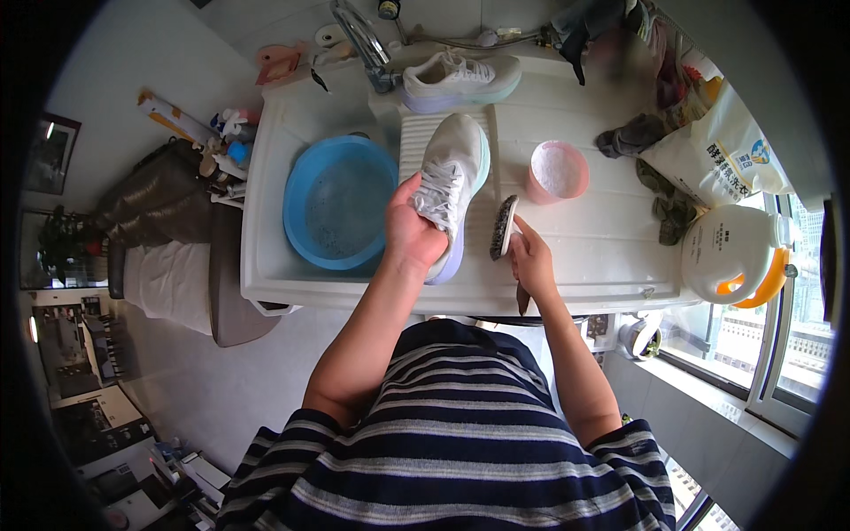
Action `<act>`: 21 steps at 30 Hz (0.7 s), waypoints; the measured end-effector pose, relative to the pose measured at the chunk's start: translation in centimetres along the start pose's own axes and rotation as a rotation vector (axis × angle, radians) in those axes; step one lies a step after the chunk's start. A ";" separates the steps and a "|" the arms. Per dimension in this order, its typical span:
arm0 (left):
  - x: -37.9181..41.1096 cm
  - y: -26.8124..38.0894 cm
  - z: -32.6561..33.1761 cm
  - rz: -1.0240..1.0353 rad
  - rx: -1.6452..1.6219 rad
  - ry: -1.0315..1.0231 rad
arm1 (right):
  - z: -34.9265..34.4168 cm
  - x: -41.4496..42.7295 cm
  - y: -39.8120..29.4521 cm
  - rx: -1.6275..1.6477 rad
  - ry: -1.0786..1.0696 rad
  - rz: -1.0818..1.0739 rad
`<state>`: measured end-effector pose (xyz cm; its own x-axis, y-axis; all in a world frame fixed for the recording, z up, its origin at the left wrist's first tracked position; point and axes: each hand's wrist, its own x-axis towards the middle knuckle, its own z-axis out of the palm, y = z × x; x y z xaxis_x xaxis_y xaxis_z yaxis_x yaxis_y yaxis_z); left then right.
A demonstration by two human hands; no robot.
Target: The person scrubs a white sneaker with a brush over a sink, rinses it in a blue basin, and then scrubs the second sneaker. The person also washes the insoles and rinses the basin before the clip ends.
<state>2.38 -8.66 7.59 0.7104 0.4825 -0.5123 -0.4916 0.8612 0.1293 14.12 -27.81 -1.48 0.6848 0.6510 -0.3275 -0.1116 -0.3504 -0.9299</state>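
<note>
My left hand point(413, 229) grips a white running shoe point(457, 156) with white laces and a pale lilac and mint sole, its toe pointing away from me. The shoe is over the ribbed washboard point(413, 143) of a white laundry sink. In my right hand point(533, 260) is a scrub brush point(505, 229) with dark bristles turned toward the shoe; brush and shoe are apart. The matching shoe point(461, 81) lies at the back beside the faucet. A pink cup point(558, 174) of white powder stands right of the brush.
A blue basin point(342, 202) of water sits in the left sink bowl, under the chrome faucet point(364, 40). Along the right side are a white detergent jug point(727, 252), a detergent bag point(724, 149) and dark crumpled cloths point(631, 135). A brown leather sofa point(159, 206) stands left.
</note>
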 end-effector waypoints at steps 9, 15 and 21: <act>0.4 -0.1 0.6 0.210 0.311 0.070 | -0.3 -0.3 -0.7 0.160 -0.046 0.086; 3.0 3.0 -4.6 0.524 1.032 0.026 | -2.4 -1.2 -3.2 0.089 -0.073 0.083; 6.0 2.4 -9.7 0.549 1.217 0.085 | -2.6 0.2 -5.8 -0.149 -0.019 -0.167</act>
<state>0.53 -5.24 -3.39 0.5117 0.8366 -0.1957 0.0884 0.1754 0.9805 16.74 -27.40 4.26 0.6713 0.7201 -0.1756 0.1108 -0.3318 -0.9368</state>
